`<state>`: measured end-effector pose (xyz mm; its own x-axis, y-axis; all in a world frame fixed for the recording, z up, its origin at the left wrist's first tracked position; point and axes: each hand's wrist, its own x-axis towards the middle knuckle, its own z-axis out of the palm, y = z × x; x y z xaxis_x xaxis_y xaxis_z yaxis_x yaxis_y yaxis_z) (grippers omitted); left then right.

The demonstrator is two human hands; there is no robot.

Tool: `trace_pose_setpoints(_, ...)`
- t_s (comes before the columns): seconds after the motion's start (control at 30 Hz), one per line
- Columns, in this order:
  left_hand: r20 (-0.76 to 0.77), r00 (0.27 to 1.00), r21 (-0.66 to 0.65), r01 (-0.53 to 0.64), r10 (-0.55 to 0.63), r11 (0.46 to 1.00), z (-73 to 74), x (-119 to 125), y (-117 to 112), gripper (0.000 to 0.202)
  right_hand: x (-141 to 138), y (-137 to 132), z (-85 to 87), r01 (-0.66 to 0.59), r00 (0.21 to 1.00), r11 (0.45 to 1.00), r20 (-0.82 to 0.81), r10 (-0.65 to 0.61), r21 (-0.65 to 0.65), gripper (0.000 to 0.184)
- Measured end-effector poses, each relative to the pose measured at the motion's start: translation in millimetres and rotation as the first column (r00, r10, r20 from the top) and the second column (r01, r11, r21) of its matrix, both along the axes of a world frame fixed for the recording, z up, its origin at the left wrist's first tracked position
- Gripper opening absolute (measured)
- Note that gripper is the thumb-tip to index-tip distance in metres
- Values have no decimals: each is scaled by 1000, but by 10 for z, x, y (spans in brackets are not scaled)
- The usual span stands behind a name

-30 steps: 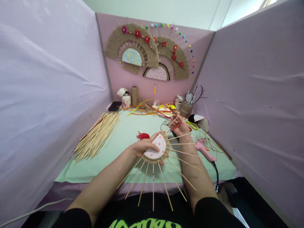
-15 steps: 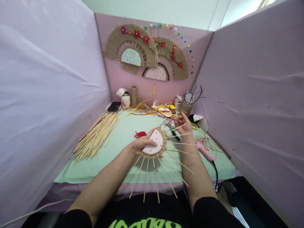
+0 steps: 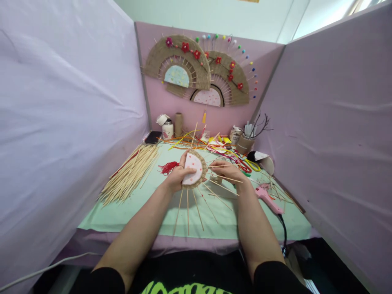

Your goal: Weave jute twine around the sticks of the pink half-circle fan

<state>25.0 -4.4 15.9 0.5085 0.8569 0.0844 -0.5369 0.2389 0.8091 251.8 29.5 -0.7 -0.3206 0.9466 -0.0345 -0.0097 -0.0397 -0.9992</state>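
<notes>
My left hand (image 3: 177,176) grips a small half-round fan (image 3: 193,168), its thumb across the white, red-dotted face. Twine is woven in a band (image 3: 201,179) around the curved edge, and thin wooden sticks (image 3: 196,210) radiate out from it. A red tassel (image 3: 168,168) lies beside the left hand. My right hand (image 3: 226,172) is at the fan's right side among the sticks, its fingertips pinched together close to the woven band. Whatever the pinch holds is too fine to see. A brownish bundle (image 3: 217,179) shows below those fingers, partly hidden.
A pile of loose sticks (image 3: 131,173) lies on the left. At right are a pink glue gun (image 3: 269,199), scissors (image 3: 252,165) and a cardboard pot (image 3: 245,143) with twigs. Coloured stems (image 3: 180,141), a jar (image 3: 168,130) and a phone (image 3: 153,137) line the back. Finished fans (image 3: 180,45) hang behind.
The fan has turned, its sticks swinging round anticlockwise, some now pointing up. My right hand has come down from above the scissors area to the fan's edge. The view has shifted slightly.
</notes>
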Motion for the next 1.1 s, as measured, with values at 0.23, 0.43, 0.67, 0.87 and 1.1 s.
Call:
trace_pose_setpoints(0.23, 12, 998, 39, -60, 59, 997, 10, -18, -2, 103, -41, -51, 4, -69, 997, 998, 19, 69, -6, 35)
trace_pose_setpoints(0.43, -15, 985, 2, -174, 174, 985, -39, -33, 59, 97, -20, -48, 50, -31, 999, 999, 11, 30, 11, 38)
trace_pose_setpoints(0.67, 28, 969, -101, -243, 247, 965, 5, -20, 78, 73, 4, -49, 62, 35, 997, 997, -72, -30, 70, 32)
trace_pose_setpoints(0.87, 65, 977, -90, -199, 205, 976, -18, -16, 70, 74, 18, -73, 108, 16, 975, 998, -221, -4, 55, 27)
trace_pose_setpoints(1.1, 58, 984, -67, -166, 170, 984, -53, -28, 78, 77, 107, 31, 94, 93, 883, 995, -464, -70, 27, 28)
